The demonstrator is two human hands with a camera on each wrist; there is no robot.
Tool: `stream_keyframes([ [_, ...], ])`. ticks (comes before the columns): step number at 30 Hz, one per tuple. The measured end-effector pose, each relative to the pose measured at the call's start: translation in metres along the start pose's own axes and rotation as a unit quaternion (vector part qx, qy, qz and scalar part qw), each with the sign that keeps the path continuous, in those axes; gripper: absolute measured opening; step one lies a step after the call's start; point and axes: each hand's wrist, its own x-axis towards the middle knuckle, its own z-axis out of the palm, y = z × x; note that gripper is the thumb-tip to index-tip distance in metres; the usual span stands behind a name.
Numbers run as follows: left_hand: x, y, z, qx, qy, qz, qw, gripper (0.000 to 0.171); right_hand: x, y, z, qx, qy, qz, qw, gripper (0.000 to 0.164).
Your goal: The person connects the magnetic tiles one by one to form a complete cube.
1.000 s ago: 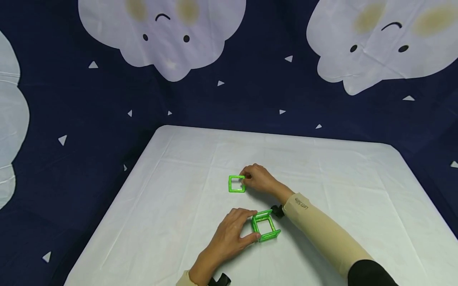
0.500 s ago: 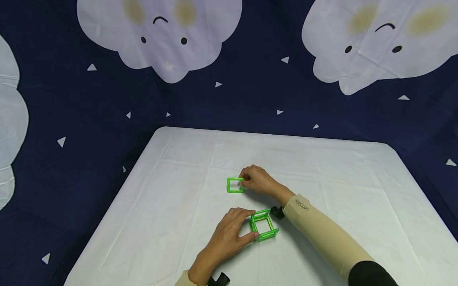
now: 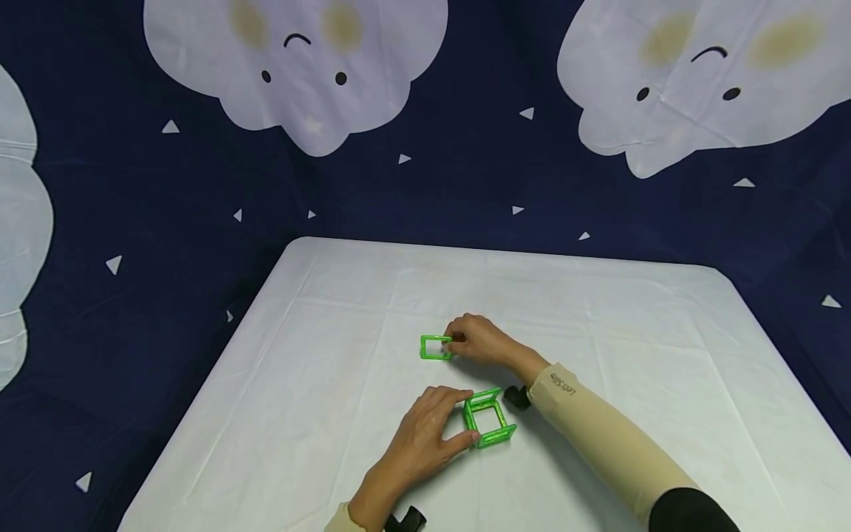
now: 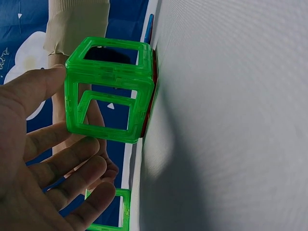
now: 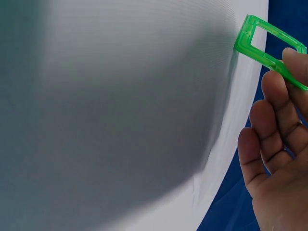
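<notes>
A partly built box of green square magnetic tiles (image 3: 492,437) sits on the white table in the head view. My left hand (image 3: 425,434) holds it at its left side between thumb and index finger; the other fingers are loosely bent below, seen in the left wrist view. Along the table side of the box (image 4: 109,79) runs a thin red edge. Farther off, my right hand (image 3: 482,340) pinches the right side of a single green square magnetic tile frame (image 3: 422,347). That tile (image 5: 250,45) stands tilted in the right wrist view, a corner at or near the tabletop; contact is unclear.
The white-covered table (image 3: 319,355) reaches back to a dark blue cloth (image 3: 465,185) printed with white clouds and triangles. Black wrist mounts (image 3: 407,520) are strapped under the wrists. In the left wrist view a small blue strip (image 4: 149,29) shows beyond the box.
The single tile looks flatter from the head view, as my right hand has dipped slightly toward me and tilted it. My left hand and the box have barely moved.
</notes>
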Motion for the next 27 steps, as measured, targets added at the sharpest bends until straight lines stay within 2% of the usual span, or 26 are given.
stream_keyframes([
  [5, 0.0, 0.001, 0.0, 0.003, -0.001, 0.002, 1.0, 0.052, -0.003, 0.001, -0.001, -0.005, 0.006, -0.01, 1.0, 0.011],
  [11, 0.0, 0.001, 0.0, 0.004, 0.003, 0.005, 1.0, 0.052, -0.01, -0.001, -0.006, 0.0, 0.033, -0.006, 0.999, 0.011],
  [27, 0.004, 0.001, 0.001, 0.005, 0.016, 0.024, 0.9996, 0.052, -0.041, 0.003, -0.021, 0.03, 0.106, 0.031, 0.993, 0.013],
])
